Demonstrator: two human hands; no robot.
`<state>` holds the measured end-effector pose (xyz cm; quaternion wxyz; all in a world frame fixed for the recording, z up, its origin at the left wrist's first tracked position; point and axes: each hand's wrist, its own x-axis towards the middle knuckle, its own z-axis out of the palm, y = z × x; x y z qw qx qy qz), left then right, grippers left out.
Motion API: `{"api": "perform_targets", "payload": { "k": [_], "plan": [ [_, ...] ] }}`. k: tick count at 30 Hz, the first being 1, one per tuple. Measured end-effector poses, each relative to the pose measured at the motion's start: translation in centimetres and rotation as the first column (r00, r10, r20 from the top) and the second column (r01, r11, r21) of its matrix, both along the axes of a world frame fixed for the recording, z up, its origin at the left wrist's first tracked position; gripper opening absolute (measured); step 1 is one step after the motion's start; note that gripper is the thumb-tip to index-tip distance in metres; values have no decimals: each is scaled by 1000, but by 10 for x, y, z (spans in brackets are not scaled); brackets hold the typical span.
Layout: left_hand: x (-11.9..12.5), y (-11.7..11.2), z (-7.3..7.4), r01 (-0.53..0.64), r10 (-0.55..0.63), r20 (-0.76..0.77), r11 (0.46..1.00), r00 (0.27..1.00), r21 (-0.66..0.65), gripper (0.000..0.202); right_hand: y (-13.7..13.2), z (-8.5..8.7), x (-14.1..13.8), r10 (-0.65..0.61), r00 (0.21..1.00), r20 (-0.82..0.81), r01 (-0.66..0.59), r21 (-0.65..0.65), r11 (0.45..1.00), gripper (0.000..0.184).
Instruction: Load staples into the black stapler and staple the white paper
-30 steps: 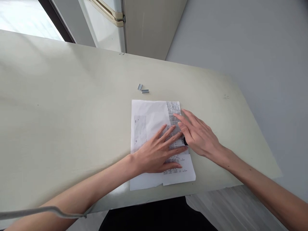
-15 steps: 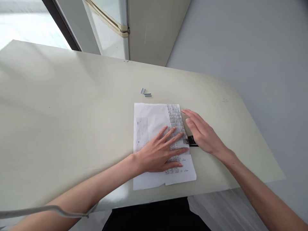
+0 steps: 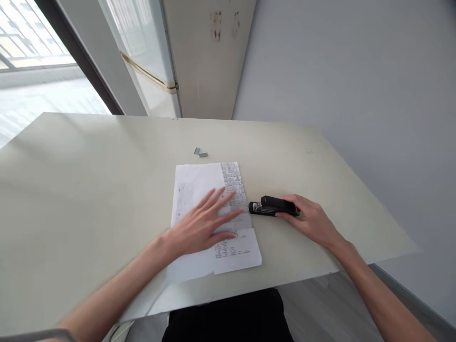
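Note:
My left hand [image 3: 204, 222] lies flat with spread fingers on white sheets of paper [image 3: 192, 266]. Along the right side of the paper runs a strip of many staples [image 3: 233, 178], set close together in rows; my fingertips cover part of it. My right hand [image 3: 311, 221] grips the rear of a black stapler [image 3: 272, 206], thumb low on its near side and fingers over the top. The stapler lies level on the table just right of the paper's edge, its nose pointing left at the paper and its jaws apart.
Two short sticks of spare staples [image 3: 200, 153] lie beyond the paper on the pale table [image 3: 107, 190]. A fridge [image 3: 206, 71] stands past the far edge, with a grey wall [image 3: 338, 71] to the right. A grey cable [image 3: 42, 335] shows at bottom left.
My right hand has come off the top of the stapler and now holds its rear, and the stapler has been drawn right, off the paper. My head view has tilted up.

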<state>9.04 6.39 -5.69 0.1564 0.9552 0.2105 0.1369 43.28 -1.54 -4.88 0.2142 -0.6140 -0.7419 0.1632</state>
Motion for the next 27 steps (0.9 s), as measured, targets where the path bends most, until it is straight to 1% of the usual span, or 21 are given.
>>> {"api": "perform_targets", "payload": {
  "k": [3, 5, 7, 9, 10, 12, 15, 18, 22, 24, 27],
  "plan": [
    [-34, 4, 5, -152, 153, -38, 988, 988, 14, 64, -10, -6, 16, -131, 991, -41, 131, 1, 991, 43],
    [-62, 3, 5, -257, 258, -55, 966, 964, 25, 64, -19, -11, 28, -234, 970, -66, 235, 10, 972, 48],
    [-89, -1, 3, -321, 323, -83, 946, 943, 36, 66, -29, -15, 42, -330, 939, -92, 331, -5, 944, 52],
    [-108, -6, 1, -342, 346, -111, 938, 932, 53, 63, -39, -19, 56, -416, 902, -116, 415, -31, 909, 56],
    [-114, -8, 0, -343, 349, -126, 937, 929, 66, 64, -44, -22, 63, -458, 880, -124, 457, -40, 889, 58],
    [-116, -13, 0, -338, 349, -149, 936, 925, 95, 65, -53, -26, 74, -542, 830, -134, 540, -54, 840, 62],
    [-99, -18, 4, -289, 308, -164, 948, 937, 131, 67, -64, -31, 84, -636, 751, -177, 632, -83, 770, 64],
    [-67, -19, 9, -217, 241, -167, 964, 956, 153, 67, -69, -33, 85, -674, 697, -243, 677, -84, 731, 59],
    [-8, -13, 9, -155, 176, -170, 980, 970, 128, 64, -70, -31, 83, -702, 627, -337, 729, -62, 681, 54],
    [26, -3, 6, -130, 147, -160, 985, 976, 113, 61, -69, -32, 85, -709, 577, -405, 758, -58, 649, 54],
    [80, 17, -2, -99, 112, -137, 990, 984, 97, 58, -69, -36, 87, -686, 504, -526, 796, -26, 605, 56]
  ]
}}
